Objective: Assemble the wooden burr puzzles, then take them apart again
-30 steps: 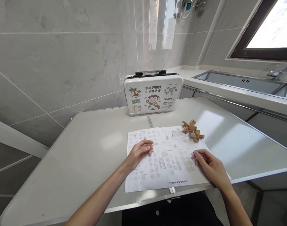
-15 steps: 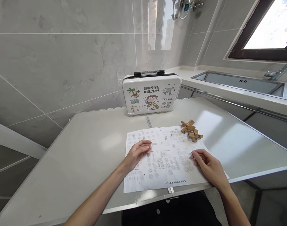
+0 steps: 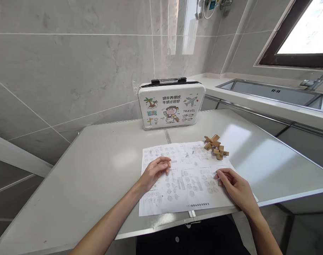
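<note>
A printed paper sheet (image 3: 188, 189) with small grey diagrams lies on the table. My left hand (image 3: 156, 171) rests on its left part, fingers loosely bent and slightly apart, holding nothing. Over the right edge of the sheet lies my right hand (image 3: 233, 185), its fingers relaxed and gently curled with nothing visible in them. Beyond the right hand, near the sheet's upper right corner, sit two interlocking wooden puzzles made of short crossed bars: one farther back (image 3: 212, 141) and one nearer (image 3: 220, 152). Neither hand touches them.
A white carry case (image 3: 172, 106) with cartoon prints and a black handle stands upright at the back of the folding table (image 3: 97, 177), close to the tiled wall (image 3: 71, 71). To the right are a counter with a sink (image 3: 272, 90) and a faucet (image 3: 313, 83).
The view has tilted very slightly. Both hands, the sheet and the wooden puzzles keep their places.
</note>
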`<control>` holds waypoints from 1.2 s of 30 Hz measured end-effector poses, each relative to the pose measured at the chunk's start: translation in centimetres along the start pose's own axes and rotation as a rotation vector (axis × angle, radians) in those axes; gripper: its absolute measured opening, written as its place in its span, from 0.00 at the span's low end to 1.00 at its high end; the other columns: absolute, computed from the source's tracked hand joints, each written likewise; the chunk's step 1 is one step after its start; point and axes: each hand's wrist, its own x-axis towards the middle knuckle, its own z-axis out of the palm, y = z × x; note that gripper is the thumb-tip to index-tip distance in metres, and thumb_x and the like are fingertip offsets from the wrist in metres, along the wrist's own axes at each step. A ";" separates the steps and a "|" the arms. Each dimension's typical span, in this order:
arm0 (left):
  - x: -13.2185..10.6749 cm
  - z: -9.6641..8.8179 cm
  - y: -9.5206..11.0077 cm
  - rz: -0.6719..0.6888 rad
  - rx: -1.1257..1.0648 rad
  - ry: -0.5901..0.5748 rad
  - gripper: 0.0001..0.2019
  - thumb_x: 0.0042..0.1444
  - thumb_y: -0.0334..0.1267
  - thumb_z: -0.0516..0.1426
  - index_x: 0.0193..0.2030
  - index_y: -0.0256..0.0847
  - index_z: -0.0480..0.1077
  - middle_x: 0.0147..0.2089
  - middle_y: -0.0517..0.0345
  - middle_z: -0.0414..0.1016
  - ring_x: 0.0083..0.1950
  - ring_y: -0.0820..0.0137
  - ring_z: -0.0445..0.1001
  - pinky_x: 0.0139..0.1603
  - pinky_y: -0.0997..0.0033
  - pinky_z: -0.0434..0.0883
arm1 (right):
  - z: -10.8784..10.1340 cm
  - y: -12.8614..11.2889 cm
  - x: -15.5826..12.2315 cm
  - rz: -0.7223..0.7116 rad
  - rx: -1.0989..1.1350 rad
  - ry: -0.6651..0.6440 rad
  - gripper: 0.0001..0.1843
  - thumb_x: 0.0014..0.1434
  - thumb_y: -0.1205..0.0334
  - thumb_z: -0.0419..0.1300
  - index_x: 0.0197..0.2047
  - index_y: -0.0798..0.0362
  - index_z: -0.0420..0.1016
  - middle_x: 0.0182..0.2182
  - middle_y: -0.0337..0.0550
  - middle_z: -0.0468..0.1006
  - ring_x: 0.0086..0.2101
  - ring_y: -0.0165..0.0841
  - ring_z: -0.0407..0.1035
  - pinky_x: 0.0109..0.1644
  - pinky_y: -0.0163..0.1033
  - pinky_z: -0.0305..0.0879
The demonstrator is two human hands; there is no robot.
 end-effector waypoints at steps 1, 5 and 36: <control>0.0 0.0 0.0 0.001 -0.002 0.000 0.12 0.63 0.39 0.63 0.51 0.40 0.77 0.42 0.54 0.71 0.39 0.70 0.69 0.49 0.66 0.66 | 0.0 0.0 0.0 -0.001 -0.002 -0.001 0.22 0.67 0.37 0.59 0.42 0.49 0.76 0.33 0.44 0.81 0.30 0.35 0.72 0.39 0.38 0.69; 0.0 0.0 -0.2 0.003 0.000 0.010 0.12 0.62 0.40 0.64 0.51 0.39 0.77 0.42 0.54 0.71 0.39 0.70 0.69 0.48 0.66 0.66 | 0.0 0.0 0.0 0.000 -0.010 0.000 0.22 0.67 0.37 0.59 0.42 0.49 0.76 0.33 0.44 0.81 0.30 0.35 0.72 0.39 0.38 0.69; 0.0 -0.1 -0.3 -0.003 -0.043 0.022 0.14 0.59 0.39 0.66 0.50 0.37 0.77 0.41 0.53 0.74 0.37 0.70 0.70 0.46 0.66 0.66 | 0.1 -0.2 -0.2 -0.012 -0.051 0.005 0.24 0.66 0.35 0.58 0.42 0.49 0.77 0.33 0.46 0.82 0.29 0.36 0.72 0.38 0.40 0.71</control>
